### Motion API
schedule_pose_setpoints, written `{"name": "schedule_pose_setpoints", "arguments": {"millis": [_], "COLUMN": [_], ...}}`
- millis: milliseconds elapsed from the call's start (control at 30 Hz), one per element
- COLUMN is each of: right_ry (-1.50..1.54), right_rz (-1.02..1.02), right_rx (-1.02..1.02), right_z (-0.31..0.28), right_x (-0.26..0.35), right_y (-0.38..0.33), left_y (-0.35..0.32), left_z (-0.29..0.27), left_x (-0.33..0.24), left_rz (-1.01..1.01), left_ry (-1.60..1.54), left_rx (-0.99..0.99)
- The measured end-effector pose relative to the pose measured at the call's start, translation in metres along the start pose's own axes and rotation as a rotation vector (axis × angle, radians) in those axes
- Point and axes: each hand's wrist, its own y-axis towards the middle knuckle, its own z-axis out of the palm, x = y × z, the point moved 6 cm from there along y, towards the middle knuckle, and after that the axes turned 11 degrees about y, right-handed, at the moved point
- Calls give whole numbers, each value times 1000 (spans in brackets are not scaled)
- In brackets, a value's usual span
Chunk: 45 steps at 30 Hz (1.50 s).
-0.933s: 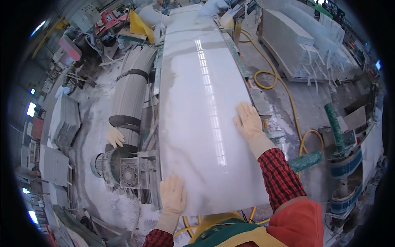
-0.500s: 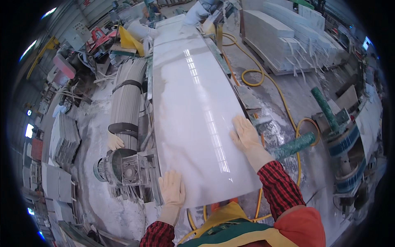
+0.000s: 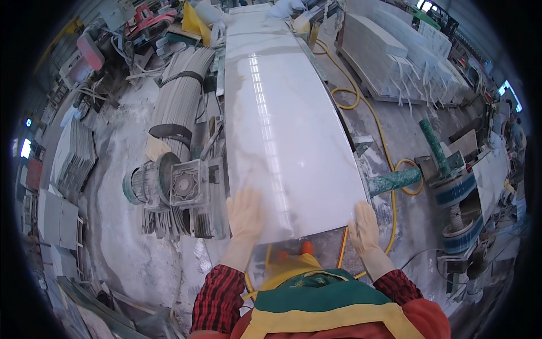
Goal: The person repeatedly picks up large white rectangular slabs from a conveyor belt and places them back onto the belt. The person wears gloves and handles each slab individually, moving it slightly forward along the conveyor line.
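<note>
A long, glossy white stone slab (image 3: 293, 147) with faint grey veins stretches away from me on a conveyor. My left hand (image 3: 244, 214), in a cream rubber glove, lies flat on its near left corner with fingers stretched out and slightly blurred. At the near right corner, my right hand (image 3: 364, 226), gloved the same way, rests against the slab's side edge. Its fingers are extended and point away from me. Neither hand has its fingers closed round anything.
Left of the slab stand a motor with gearbox (image 3: 149, 183) and a strapped bundle of thin strips (image 3: 179, 101). A green roller (image 3: 395, 179) juts out at right, near a yellow hose (image 3: 379, 127) on the floor. Stacked stone slabs (image 3: 384, 56) stand at far right.
My right hand has come back from the slab's top to its near right corner. My left hand sits further onto the near left corner. The whole view has shifted.
</note>
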Motion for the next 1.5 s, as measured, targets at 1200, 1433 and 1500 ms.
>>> {"name": "schedule_pose_setpoints", "arguments": {"millis": [1200,1433,1500], "right_ry": [1859,1776,1800], "right_rz": [1203,1315,1289], "right_rx": [264,226,245], "right_z": [92,88,97], "right_x": [76,80,76], "right_y": [-101,-127,-132], "left_y": [-89,-87,-65], "left_z": [-41,-44,-18], "left_x": [-15,-7,8], "left_rz": [256,310,315], "left_ry": [-170,-324,-298], "left_rx": [104,182,102]}}
